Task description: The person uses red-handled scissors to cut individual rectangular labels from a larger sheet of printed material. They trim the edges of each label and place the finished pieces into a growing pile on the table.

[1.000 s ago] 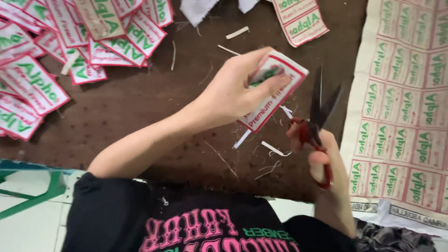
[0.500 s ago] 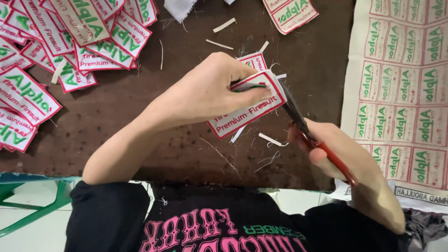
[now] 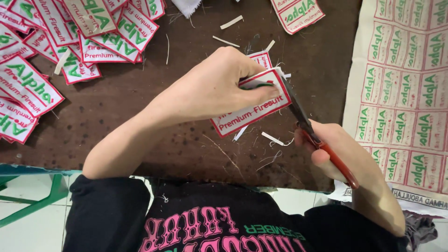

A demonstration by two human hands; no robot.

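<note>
Left hand (image 3: 219, 88) pinching a white embroidered patch (image 3: 254, 109), red-bordered, thumb on the face near the upper right corner, fingers curled behind. Patch held just above the brown tabletop (image 3: 140, 116), about mid-table, well left of the uncut sheet of patches (image 3: 401, 93) lying along the right side.

Right hand (image 3: 347, 161) clenched round the red handles of the scissors (image 3: 308, 126), blades laid against the patch's right edge, tips at the upper right corner. Cannot tell how far the blades are parted; the patch and thumb cover them.

Handling, judged: light, thin, flexible cloth stiffened by dense stitching and a backing; likely to flop if held by one far corner, not fragile, not slippery. Best grip close to the edge being trimmed, thumb flat on the face, clear of the blade line.

Orientation: long axis tilted, running from lower left up to upper right, lower left corner toward the body. Lettering reads along that axis. Face up toward the camera.

Around it: loose heap of finished patches (image 3: 56, 51) up and to the left of the held patch, one more patch (image 3: 298, 14) above it at the table's far edge. Pale trimmed slivers (image 3: 275, 139) and threads scattered just beneath and above.
</note>
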